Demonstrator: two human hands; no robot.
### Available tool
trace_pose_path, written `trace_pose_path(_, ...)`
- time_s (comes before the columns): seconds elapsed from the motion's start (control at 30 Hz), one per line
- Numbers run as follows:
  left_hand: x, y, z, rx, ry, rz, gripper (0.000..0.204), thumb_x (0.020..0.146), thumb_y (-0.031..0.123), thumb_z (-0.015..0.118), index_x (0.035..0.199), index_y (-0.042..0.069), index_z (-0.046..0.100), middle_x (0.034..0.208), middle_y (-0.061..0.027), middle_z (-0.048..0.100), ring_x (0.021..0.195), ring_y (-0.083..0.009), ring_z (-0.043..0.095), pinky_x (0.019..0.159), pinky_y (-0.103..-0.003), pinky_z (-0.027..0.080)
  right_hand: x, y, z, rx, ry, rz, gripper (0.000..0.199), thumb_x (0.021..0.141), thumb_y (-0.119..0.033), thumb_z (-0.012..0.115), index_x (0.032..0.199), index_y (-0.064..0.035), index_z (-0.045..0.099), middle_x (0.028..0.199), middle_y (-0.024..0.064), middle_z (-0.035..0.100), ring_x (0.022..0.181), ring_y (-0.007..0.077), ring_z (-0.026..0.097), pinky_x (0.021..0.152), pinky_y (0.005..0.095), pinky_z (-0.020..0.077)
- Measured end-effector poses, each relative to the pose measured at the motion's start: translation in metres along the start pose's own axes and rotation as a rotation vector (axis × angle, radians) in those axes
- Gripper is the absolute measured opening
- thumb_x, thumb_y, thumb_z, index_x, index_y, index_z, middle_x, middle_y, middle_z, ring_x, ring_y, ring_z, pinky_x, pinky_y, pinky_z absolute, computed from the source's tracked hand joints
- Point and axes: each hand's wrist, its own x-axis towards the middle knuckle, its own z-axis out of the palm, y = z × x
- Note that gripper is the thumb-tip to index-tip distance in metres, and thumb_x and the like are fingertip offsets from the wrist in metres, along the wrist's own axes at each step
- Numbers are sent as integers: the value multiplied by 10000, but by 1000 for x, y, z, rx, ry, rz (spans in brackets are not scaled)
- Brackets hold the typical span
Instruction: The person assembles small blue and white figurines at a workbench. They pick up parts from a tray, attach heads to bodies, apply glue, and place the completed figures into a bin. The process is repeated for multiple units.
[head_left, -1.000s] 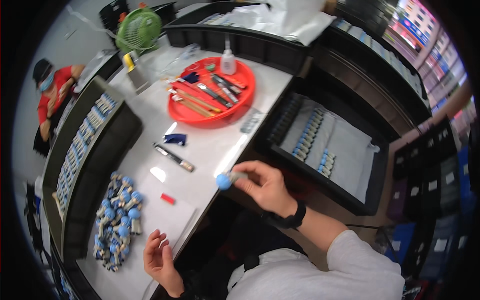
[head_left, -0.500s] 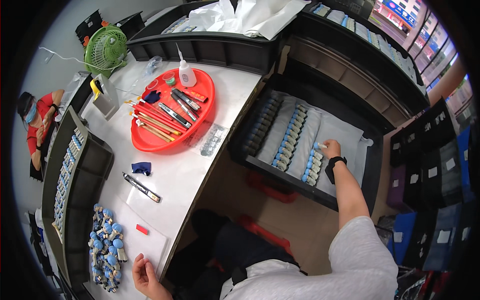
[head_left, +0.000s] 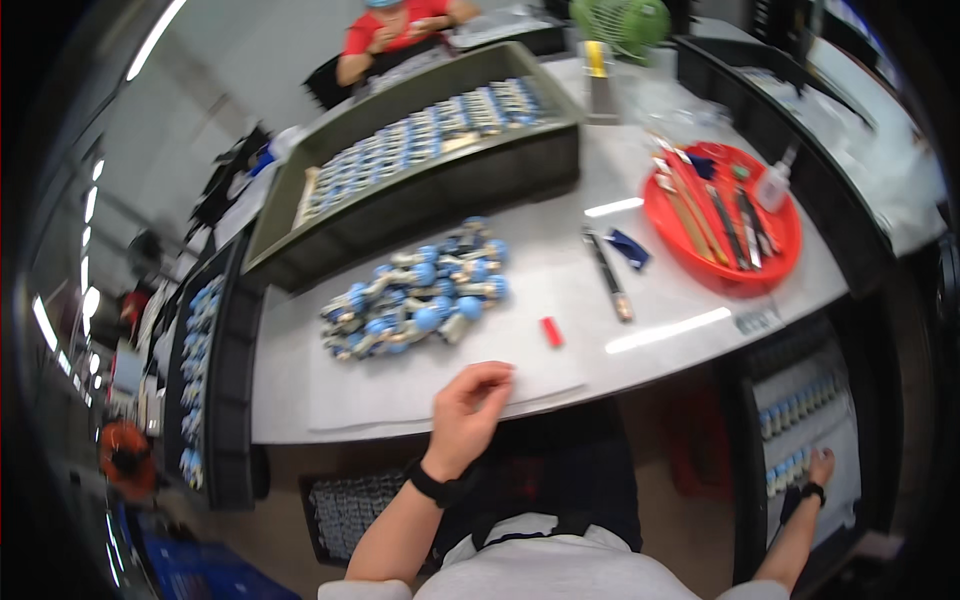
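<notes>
Turned since the earlier frame to face heaped blue-headed, cream-bodied figurines (head_left: pixel 427 319) on the white table (head_left: pixel 555 270). Holding the left hand (head_left: pixel 468 407) half-spread near them. Reaching with the right hand (head_left: pixel 820 467) beside another figurine row (head_left: pixel 788 472) inside the black plastic tray (head_left: pixel 749 470); cannot tell whether pinching.

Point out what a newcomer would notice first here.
The red tray of brushes stands out first, on the right of the white table. Next comes the heap of blue-headed figures, on the near side of the long olive crate.
</notes>
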Motion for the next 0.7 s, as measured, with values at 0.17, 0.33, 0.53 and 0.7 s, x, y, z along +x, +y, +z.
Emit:
trace_pose_path(0.17,30,58,-13,482,-214,334,194,794,1,651,987,11,641,1008,-111,641,918,-226,620,802,-310,490,8,-70,-38,573,95,-305,368,918,-143,571,1261,-25,512,1216,133,576,1090,214,567,906,323,452)
trace_pose_path(0.33,97,86,-45,856,-196,614,225,748,8,658,971,24,643,966,-141,641,945,-311,585,827,-387,473,-133,-291,-113,889,-149,-429,322,924,-78,552,1239,-23,522,1136,82,601,999,117,577,840,234,463)
trace_pose_path(0.53,146,71,-84,1221,-241,246,263,718,90,692,978,57,664,963,-112,637,964,-301,579,846,-391,473,-228,-380,-116,992,-434,-603,275,901,-19,558,1175,-7,546,1051,70,615,881,108,591,784,224,484)
trace_pose_path(0.7,137,59,-95,1162,-142,313,247,723,123,694,961,74,648,937,-103,624,955,-298,575,831,-389,476,-279,-421,-107,1064,-566,-614,241,879,30,569,1120,16,566,1013,87,628,860,123,600,777,236,501)
